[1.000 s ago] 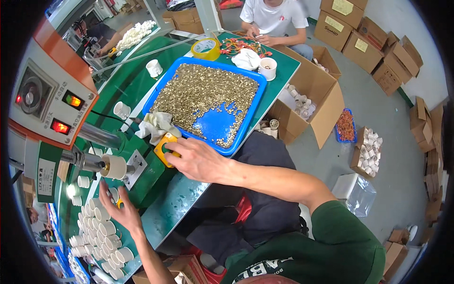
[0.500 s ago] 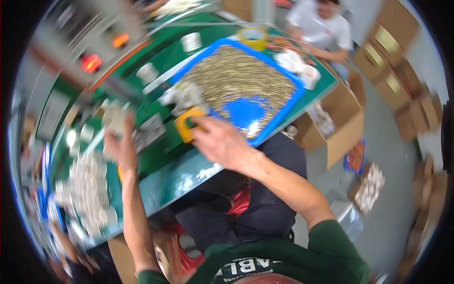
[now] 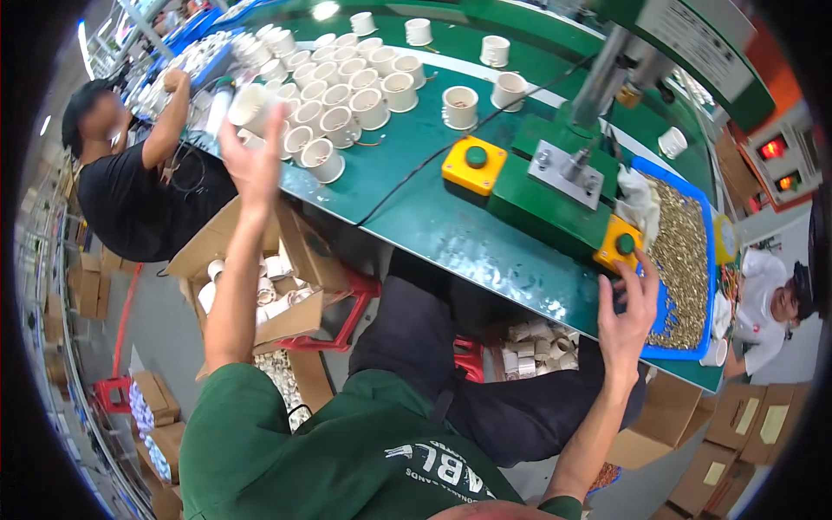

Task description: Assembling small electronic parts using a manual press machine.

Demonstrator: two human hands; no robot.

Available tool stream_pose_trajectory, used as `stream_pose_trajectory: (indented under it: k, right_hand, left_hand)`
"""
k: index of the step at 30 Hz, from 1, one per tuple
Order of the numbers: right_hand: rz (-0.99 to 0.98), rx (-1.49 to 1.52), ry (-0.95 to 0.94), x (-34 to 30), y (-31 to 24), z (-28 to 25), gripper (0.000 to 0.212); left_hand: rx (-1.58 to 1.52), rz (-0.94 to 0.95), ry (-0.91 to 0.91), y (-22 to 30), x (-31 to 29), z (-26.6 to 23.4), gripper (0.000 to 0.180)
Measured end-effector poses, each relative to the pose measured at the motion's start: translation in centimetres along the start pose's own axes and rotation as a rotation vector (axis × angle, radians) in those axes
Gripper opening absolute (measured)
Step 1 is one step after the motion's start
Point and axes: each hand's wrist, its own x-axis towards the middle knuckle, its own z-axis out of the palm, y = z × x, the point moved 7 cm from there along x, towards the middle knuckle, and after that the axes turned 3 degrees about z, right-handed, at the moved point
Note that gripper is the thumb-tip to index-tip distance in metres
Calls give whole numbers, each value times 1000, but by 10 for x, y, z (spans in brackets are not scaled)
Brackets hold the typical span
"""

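My left hand [image 3: 253, 169] is raised over the left end of the green workbench [image 3: 407, 208]. Between its thumb and fingers is a white cup-shaped plastic part [image 3: 250, 106], slightly blurred. My right hand [image 3: 628, 316] has its fingers apart, their tips at a yellow push-button box [image 3: 617, 241] with a green button. A green bench press [image 3: 555, 195] with a metal fixture stands between that box and a second yellow button box [image 3: 475, 166]. No part is visible on the fixture.
Many white cup-shaped parts [image 3: 368, 108] crowd the bench's left; several stand apart farther back. A blue tray [image 3: 676, 342] of small brass-coloured pieces lies right. A black cable [image 3: 407, 178] crosses the bench. Below is a carton [image 3: 286, 325] of white parts. Co-workers [image 3: 121, 186] sit at both sides.
The view has swung left, bringing the white parts and left co-worker into fuller sight. My left hand has moved left with the white part; my right hand's fingers have spread at the button box.
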Motion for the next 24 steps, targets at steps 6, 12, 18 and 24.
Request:
stream_pose_trajectory:
  k: [6, 12, 18, 24]
  right_hand:
    - [-25, 2, 19, 3, 3, 1, 29]
    - [-15, -43, 32, 4, 11, 2, 30]
    - [-27, -123, 43, -2, 0, 11, 32]
    - [88, -169, 112, -9, 8, 12, 38]
  left_hand:
    - [442, -201, -15, -181, 134, -46, 83]
    - [678, -398, -603, -279, 149, 5, 78]
    - [753, 73, -413, -246, 225, 48, 73]
    - [447, 378, -525, -170, 254, 251, 55]
